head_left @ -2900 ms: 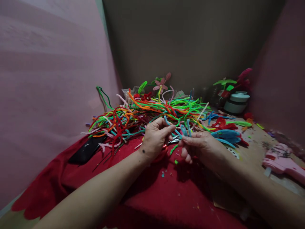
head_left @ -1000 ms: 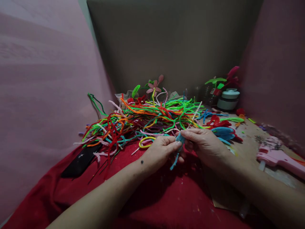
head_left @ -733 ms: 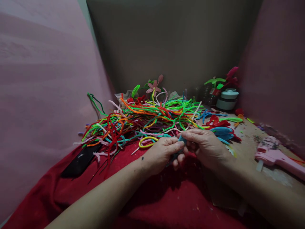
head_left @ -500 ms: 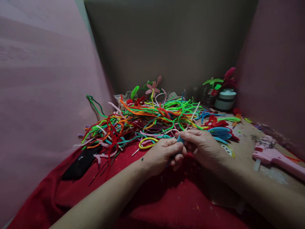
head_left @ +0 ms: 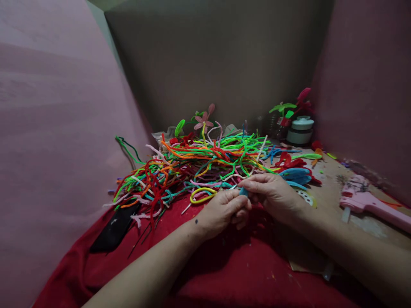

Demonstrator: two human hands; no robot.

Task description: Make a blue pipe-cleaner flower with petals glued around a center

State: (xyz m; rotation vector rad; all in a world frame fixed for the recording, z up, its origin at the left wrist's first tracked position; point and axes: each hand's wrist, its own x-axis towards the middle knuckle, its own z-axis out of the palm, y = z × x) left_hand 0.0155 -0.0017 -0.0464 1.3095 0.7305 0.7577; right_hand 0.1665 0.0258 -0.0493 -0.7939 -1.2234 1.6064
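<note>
So, blue fuzzy piece (head_left: 244, 192) sits between the fingertips of both hands, just above the red cloth (head_left: 250, 265); only a small patch shows, rest hidden by fingers. Left hand (head_left: 224, 211): thumb pressed on folded fingers, pinching the piece from below. Right hand (head_left: 278, 196): thumb and index closed together at its upper edge, seemingly pinching it too. Two-sided grip probably because the piece is small and bendy: one hand steadies, other shapes or tightens. Beyond the hands, pile of coloured pipe cleaners (head_left: 212, 154), likely kept there for easy reach. Yellow loop (head_left: 192, 198) just left of the left hand. Blue petal loops (head_left: 293, 175) right of the pile, pink glue gun (head_left: 374, 205) farther right, probably parked out of the way. Black phone (head_left: 114, 231) lies at left on the cloth.

Versus the earliest frame: hands closer together, blue strands no longer sticking up between them. Versus a second ago: dangling blue tail no longer visible, view slightly shifted.
</note>
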